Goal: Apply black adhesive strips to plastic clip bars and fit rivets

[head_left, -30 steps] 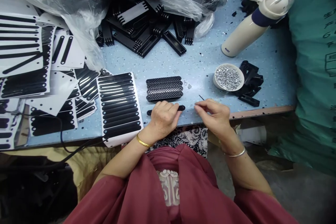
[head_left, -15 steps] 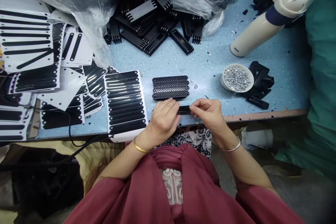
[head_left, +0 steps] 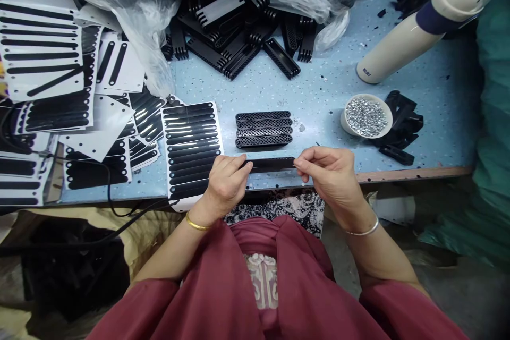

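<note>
A long, narrow black bar spans the gap between my two hands at the table's front edge. My left hand is closed on its left end, thumb and forefinger together. At the right end, my right hand pinches it between thumb and fingertips. Just beyond lies a row of several black lattice-sided bars, packed side by side. To the left of my left hand is a white sheet bearing several black adhesive strips.
A white bowl of small metal pieces stands to the right, with black parts beside it. A bottle leans behind. Black plastic parts are heaped under clear plastic. More strip sheets cover the left; a cable crosses there.
My left hand has slid left along the black bar to its end, uncovering more of it. My right hand keeps its pinch and sits slightly further right. The whole view has shifted a little.
</note>
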Motion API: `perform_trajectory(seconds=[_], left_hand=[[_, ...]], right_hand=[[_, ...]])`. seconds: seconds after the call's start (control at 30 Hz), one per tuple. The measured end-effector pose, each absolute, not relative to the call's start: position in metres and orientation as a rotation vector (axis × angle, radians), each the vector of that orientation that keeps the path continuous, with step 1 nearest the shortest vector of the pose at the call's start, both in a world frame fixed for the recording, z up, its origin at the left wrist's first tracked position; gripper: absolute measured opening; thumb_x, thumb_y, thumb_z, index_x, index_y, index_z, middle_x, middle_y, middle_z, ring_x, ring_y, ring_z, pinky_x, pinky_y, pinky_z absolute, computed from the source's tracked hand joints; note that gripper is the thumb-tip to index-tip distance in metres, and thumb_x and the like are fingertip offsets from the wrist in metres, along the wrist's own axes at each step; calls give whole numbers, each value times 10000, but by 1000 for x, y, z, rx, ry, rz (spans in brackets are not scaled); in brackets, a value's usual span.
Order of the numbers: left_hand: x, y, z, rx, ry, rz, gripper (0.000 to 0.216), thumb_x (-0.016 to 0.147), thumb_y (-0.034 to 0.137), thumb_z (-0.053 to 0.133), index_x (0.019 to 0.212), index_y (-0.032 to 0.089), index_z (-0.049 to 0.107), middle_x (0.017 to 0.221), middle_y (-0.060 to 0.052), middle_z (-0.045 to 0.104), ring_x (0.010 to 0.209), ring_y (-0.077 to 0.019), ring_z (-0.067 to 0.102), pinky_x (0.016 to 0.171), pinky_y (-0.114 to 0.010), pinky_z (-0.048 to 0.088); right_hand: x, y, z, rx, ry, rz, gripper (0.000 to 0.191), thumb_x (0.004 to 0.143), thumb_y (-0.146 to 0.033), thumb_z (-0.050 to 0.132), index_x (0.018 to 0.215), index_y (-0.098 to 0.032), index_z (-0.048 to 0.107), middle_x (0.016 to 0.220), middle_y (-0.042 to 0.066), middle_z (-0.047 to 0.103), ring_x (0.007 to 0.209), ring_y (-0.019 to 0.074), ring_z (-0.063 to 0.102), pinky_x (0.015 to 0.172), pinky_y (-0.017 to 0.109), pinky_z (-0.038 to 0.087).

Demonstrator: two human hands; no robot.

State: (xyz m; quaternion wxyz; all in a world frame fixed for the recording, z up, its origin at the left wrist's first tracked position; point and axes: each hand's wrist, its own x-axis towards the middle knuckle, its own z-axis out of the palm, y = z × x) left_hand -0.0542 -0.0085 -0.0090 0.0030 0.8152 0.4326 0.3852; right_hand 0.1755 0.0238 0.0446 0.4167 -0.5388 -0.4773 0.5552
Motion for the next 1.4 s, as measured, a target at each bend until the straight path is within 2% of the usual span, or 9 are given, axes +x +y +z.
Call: perform_trajectory(seconds=[0.23, 0.7, 0.9, 1.23, 1.4], left_hand=[[-57, -8, -12, 2522, 1341, 1202, 240, 892, 79, 569, 1091, 198, 631, 1032, -124, 744, 872, -217, 706, 730, -365, 489], [-57, -8, -10, 2534, 1335, 1209, 228, 886, 73, 583, 1074, 191, 636, 1020, -118, 743, 870, -207, 693, 733, -354, 489], [-59, -8, -13, 2503, 1334, 1192, 257, 890, 85, 576, 1104, 206, 653, 1054, -118, 743, 890, -222, 699, 744, -372, 490], [-59, -6, -9, 2528, 1297, 1200, 254, 881, 61, 583, 1086, 195, 651, 1040, -117, 749, 879, -216, 701, 742, -362, 493], [-59, -5, -8, 2521, 1288, 1188, 231, 888, 61, 576, 1064, 190, 653, 1025, -109, 752, 875, -209, 701, 740, -358, 490]], right_hand=[[182, 29, 29, -1453, -1156, 1371, 229, 642, -298, 784, 538, -174, 622, 464, -9, 554, 403, 86, 454, 374, 226, 342], [184, 29, 19, -1605, -1582, 999, 238, 704, -286, 641, 520, -200, 518, 458, -29, 478, 435, 85, 376, 428, 242, 277], [186, 30, 19, -1599, -1753, 862, 272, 731, -282, 627, 514, -216, 475, 446, -29, 464, 431, 95, 390, 454, 265, 298], [188, 31, 17, -1594, -1735, 940, 257, 751, -317, 619, 546, -218, 497, 446, -32, 461, 409, 95, 379, 422, 262, 276], [191, 27, 14, -1513, -1852, 719, 241, 805, -289, 580, 590, -222, 493, 507, -10, 499, 482, 120, 436, 503, 287, 338]])
